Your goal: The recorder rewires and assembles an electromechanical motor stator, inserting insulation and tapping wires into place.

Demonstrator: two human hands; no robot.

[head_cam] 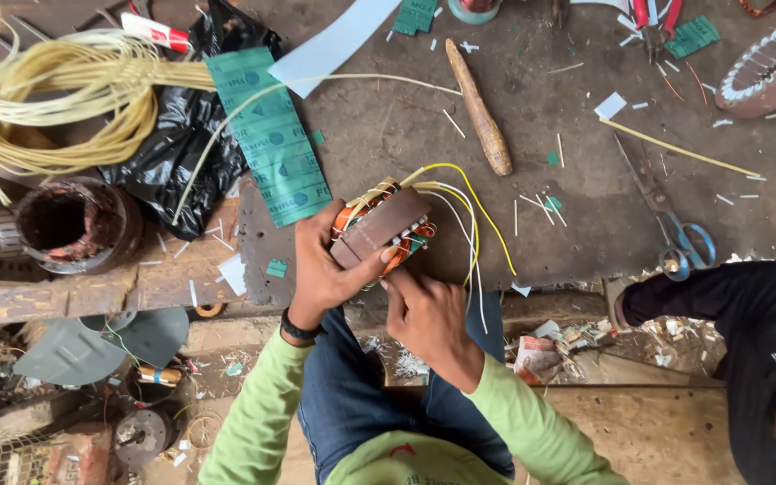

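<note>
My left hand (pixel 325 269) grips a small transformer (pixel 381 226): a brown laminated core with orange copper windings on both sides. It is held just above the near edge of the dark workbench (pixel 406 117). My right hand (pixel 428 314) is below it, with the index finger pressed against the core's lower right corner. Yellow and white sleeved leads (pixel 469 211) loop out of the windings to the right and hang over the bench edge. Both arms wear light green sleeves.
A green insulation paper strip (pixel 271 135), a wooden stick (pixel 480 108), scissors (pixel 671 224), a bundle of yellow sleeving (pixel 56 99), a black plastic bag (pixel 181 135) and a motor stator (pixel 69 224) lie around. Another person's dark-clad leg (pixel 747 314) is at right.
</note>
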